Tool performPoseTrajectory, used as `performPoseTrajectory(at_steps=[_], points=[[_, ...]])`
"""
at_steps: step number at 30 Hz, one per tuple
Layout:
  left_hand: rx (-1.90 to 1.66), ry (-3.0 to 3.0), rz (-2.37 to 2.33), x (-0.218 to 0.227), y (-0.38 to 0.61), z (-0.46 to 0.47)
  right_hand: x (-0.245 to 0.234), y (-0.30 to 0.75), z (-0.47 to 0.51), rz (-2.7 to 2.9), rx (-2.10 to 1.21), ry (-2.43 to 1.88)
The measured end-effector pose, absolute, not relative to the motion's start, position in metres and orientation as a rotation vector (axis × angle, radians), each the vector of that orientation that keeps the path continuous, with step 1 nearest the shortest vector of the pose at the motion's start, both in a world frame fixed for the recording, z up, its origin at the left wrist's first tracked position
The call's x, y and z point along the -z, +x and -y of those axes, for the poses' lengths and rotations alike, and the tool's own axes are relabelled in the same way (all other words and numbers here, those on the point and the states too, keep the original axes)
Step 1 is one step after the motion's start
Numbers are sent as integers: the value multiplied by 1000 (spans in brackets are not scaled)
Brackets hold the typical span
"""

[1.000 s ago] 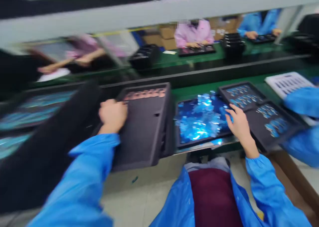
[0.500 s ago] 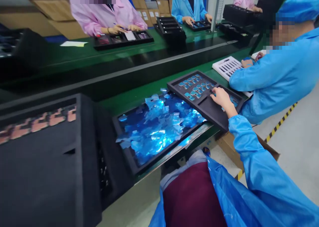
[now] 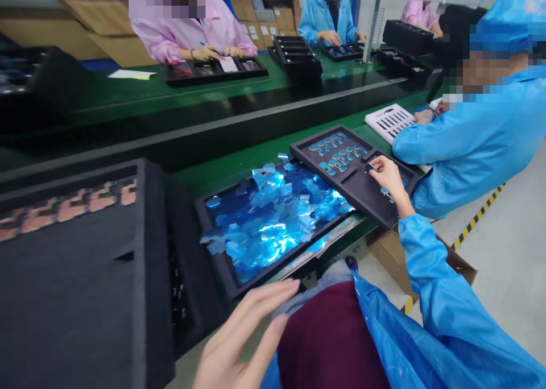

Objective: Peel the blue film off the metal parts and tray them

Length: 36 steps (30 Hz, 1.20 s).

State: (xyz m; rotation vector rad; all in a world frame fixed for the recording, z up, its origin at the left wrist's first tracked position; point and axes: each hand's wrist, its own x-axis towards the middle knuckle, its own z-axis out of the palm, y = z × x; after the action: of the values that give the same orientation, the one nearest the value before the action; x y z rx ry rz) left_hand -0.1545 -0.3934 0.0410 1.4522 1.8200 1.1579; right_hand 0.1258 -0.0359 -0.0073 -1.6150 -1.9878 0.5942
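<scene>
My right hand [image 3: 389, 178] is over the black foam tray [image 3: 358, 185] on the right, thumb and fingertips pinched on a small flat part [image 3: 372, 168] with a dark face and pale edge. Rows of small blue-and-silver parts [image 3: 339, 157] lie in that tray. Low in the view is my left hand [image 3: 245, 335], slightly blurred, its fingers stretched out and nothing in them. It is in front of the bench edge, near a black tray heaped with shiny blue film pieces [image 3: 277, 218].
A stack of black foam trays [image 3: 77, 275] with copper-coloured parts stands at the left. A co-worker in blue [image 3: 473, 116] sits at the right beside a white slotted tray [image 3: 390, 121]. More people work across the green bench [image 3: 239, 160]. A cardboard box [image 3: 394, 258] is on the floor.
My left hand has come into view from below. My right hand has lifted slightly, and a small flat part now shows between its fingertips.
</scene>
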Motion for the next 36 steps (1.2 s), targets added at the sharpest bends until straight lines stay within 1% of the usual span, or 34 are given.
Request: performPoseTrajectory(at_steps=[2,5,7,9,11,13,15,18,24,27,30,34,36], points=[[-1277,1263,-1726,-43,-133,368,-13,116,71,2071,-749,-1272],[-1463,950,-1547,-40,-110,330,-43,92,131,2364,-1025,-672],[-1506,841,-1454,-31,-104,312,-52,74,163,2479,-1085,-449],[-1532,786,-1438,-19,-105,304,-49,60,182,2432,-1054,-468],[-1557,741,-1453,-8,-108,304,-36,49,191,2264,-1032,-620],[-1565,697,-1442,0,-111,308,-18,43,194,2093,-1109,-755],[-1565,654,-1414,5,-112,312,-4,39,196,1989,-1254,-830],[-1561,621,-1373,9,-111,315,7,36,199,1901,-1401,-852],[-1539,685,-1378,13,-113,319,5,38,204,1900,-1501,-756],[-1501,758,-1508,14,-115,322,5,39,206,2020,-1373,-754],[-1534,828,-1636,16,-116,321,10,34,210,2145,-1066,-731],[-1640,755,-1648,25,-116,316,18,25,220,2179,-643,-699],[-1680,729,-1672,30,-116,315,21,22,225,2193,-498,-708]])
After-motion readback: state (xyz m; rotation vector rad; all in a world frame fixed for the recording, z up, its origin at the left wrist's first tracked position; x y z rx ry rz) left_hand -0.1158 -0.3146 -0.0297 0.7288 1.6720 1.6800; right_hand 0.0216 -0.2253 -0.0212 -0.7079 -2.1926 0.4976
